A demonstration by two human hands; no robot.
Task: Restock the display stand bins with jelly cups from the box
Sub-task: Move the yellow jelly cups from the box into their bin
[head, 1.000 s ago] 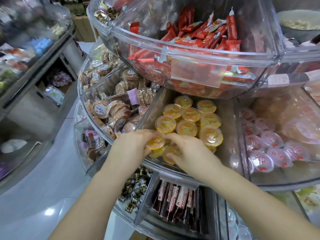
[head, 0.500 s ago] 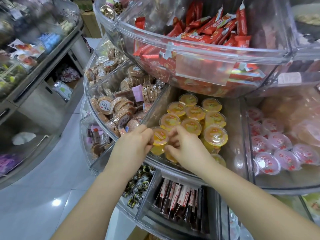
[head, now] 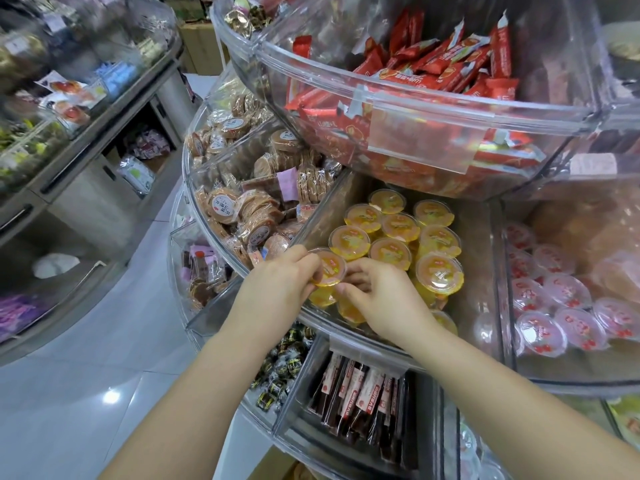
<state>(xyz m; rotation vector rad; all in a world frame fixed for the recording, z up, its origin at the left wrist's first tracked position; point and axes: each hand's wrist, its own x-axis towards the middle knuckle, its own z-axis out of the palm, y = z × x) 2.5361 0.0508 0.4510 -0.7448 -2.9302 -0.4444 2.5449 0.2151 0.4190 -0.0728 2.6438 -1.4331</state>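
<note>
Several orange jelly cups (head: 398,233) stand lid-up in a clear middle-tier bin (head: 485,271) of the round display stand. At the bin's front left corner both hands meet on one orange jelly cup (head: 330,266). My left hand (head: 277,282) pinches its left rim, and my right hand (head: 377,296) curls its fingers against the right side. Beneath that cup, more orange cups (head: 349,311) press against the bin's front wall. The supply box is out of view.
Red-lidded jelly cups (head: 561,306) fill the bin to the right. Round wrapped cakes (head: 249,216) fill the bin to the left. An upper bin (head: 433,109) of red snack packets overhangs. Lower bins hold dark stick packs (head: 360,396) and candies (head: 284,362). A shelf unit (head: 86,133) lines the aisle's left.
Both hands moved the held orange cup up and back a little, from the bin's front edge toward the standing cups. The camera drifted slightly.
</note>
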